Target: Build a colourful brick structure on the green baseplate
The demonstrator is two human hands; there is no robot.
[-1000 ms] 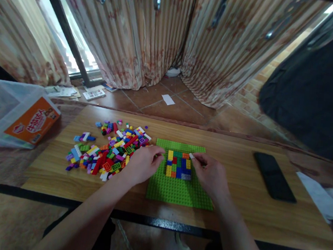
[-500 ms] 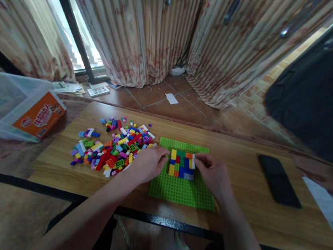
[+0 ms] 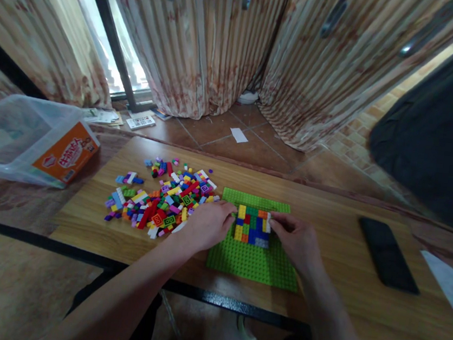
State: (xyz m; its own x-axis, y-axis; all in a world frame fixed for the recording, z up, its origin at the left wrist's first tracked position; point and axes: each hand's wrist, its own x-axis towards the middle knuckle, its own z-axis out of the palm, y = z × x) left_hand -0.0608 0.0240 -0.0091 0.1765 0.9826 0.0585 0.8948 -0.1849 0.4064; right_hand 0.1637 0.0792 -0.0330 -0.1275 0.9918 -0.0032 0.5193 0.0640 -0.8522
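While the right hand [image 3: 297, 243] grips a white brick [image 3: 268, 223] at the block [image 3: 251, 236]'s edge, the left hand [image 3: 210, 225]'s hold is unclear. Seating seems underway, calling next for an even press.

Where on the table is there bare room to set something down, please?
Bare wood of the table lies between the green board and the phone, beside the right hand; another patch lies between the loose bricks and its near edge. The bricks and left hand crowd the board's left side.
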